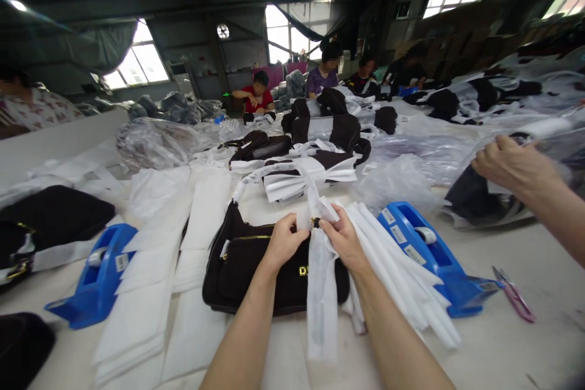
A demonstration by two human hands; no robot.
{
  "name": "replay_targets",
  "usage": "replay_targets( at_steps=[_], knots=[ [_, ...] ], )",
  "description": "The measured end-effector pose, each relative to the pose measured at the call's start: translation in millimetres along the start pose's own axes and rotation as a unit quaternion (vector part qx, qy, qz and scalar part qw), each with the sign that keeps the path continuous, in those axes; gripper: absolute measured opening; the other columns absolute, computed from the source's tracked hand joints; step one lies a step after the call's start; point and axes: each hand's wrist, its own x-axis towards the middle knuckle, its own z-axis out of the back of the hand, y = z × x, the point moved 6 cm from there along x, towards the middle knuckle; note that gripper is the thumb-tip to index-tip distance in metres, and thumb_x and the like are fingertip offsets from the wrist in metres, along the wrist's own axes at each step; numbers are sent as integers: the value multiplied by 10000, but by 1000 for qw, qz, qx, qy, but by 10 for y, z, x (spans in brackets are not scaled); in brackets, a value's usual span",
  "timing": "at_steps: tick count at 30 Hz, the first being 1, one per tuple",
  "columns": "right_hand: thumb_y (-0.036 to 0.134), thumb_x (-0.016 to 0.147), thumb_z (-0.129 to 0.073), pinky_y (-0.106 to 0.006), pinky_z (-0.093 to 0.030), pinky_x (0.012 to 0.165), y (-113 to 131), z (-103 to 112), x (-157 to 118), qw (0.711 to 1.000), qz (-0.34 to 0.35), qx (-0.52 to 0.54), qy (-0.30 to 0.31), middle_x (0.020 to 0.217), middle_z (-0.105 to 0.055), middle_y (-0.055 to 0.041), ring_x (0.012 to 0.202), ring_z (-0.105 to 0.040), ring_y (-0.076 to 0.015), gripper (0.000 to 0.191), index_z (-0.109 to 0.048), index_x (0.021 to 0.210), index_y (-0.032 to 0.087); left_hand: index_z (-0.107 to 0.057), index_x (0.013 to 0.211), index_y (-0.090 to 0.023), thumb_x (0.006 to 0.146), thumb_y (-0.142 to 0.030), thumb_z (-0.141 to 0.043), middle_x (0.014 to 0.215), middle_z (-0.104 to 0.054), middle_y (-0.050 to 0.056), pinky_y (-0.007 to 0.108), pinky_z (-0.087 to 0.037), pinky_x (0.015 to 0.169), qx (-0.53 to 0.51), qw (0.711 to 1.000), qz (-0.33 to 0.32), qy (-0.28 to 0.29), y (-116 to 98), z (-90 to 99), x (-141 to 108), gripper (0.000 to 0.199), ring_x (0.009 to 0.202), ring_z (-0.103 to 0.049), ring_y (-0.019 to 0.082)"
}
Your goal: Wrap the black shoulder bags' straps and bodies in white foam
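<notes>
A black handbag [256,277] with a gold zip and gold letters lies in front of me on the table. White wrapping covers its strap [269,169], and a long white strip [322,323] hangs down over the bag's front. My left hand [289,241] pinches the white wrapping at the left of a gold strap buckle [314,222]. On the buckle's right side my right hand [342,237] is closed, thumb and fingers on the wrapped strap end. The fingers partly hide the buckle.
Blue tape dispensers stand left [98,277] and right [429,256]; pink-handled scissors [516,298] lie far right. White sheets [146,280] are stacked at left, more [393,262] at right. A co-worker's hand [516,161] touches a plastic-wrapped bag. Several people sit behind piled black bags [320,125].
</notes>
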Motion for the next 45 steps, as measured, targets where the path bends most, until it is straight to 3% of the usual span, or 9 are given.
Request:
replay_targets(
  at_steps=[3,6,11,17,22,28,33,38,45],
  knots=[
    [515,709,-770,-269,-458,518,18,18,3,999,32,10,-11,740,-682,14,568,-596,-152,540,-519,1105,246,-549,662,-183,710,-163,-599,729,-520,-10,252,-375,685,42,997,-60,39,-90,-34,-15,73,711,-488,149],
    [523,700,-771,-329,-530,687,24,35,5,999,38,18,-7,850,-723,-38,747,-668,-209,479,-598,1031,222,-502,614,-184,744,-199,-624,695,-490,-10,258,-362,686,104,990,-80,47,-115,-48,-27,179,696,-465,148],
    [523,746,-726,-355,-512,738,32,47,3,999,26,-23,17,872,-727,-65,821,-662,-246,433,-656,1006,184,-592,732,-168,761,-291,-645,831,-524,19,264,-392,724,-14,996,-48,75,-122,-63,-46,137,785,-503,164],
    [517,762,-705,-291,-451,650,78,112,-16,990,70,-115,-40,715,-630,4,689,-565,-185,320,-631,832,214,-417,657,-199,719,-292,-687,647,-419,-48,228,-349,595,-37,999,5,-14,-101,-104,-56,292,623,-402,104],
    [562,741,-714,-286,-440,644,78,151,-33,986,57,-149,-50,691,-615,8,669,-544,-177,357,-634,780,216,-461,785,-213,666,-198,-658,736,-542,-40,215,-380,552,-39,996,54,-52,-40,-178,-60,231,616,-484,103],
    [563,732,-731,-295,-473,648,118,184,-54,981,86,-159,-71,718,-639,1,668,-556,-176,357,-619,733,224,-454,781,-214,642,-166,-671,678,-508,-56,212,-393,559,-84,989,44,-113,109,-195,-32,262,604,-480,103],
    [529,736,-743,-311,-495,690,161,144,-81,981,109,-145,-62,812,-670,-21,705,-580,-180,336,-610,736,221,-586,927,-187,714,-254,-709,827,-640,10,245,-452,693,-132,988,23,-75,24,-242,-31,254,762,-568,152],
    [543,713,-757,-316,-501,684,155,107,-83,986,98,-132,-40,783,-669,-18,706,-584,-183,354,-611,726,221,-614,730,-169,783,-492,-652,649,-526,-13,234,-355,578,-157,983,62,-79,36,-220,-23,330,625,-442,122],
    [506,708,-771,-302,-487,660,175,131,-102,985,112,-112,-76,824,-670,-21,687,-577,-165,344,-585,677,218,-618,632,-156,711,-378,-718,628,-484,-24,244,-341,612,-180,978,61,-82,102,-231,-15,256,632,-400,115]
  ],
)
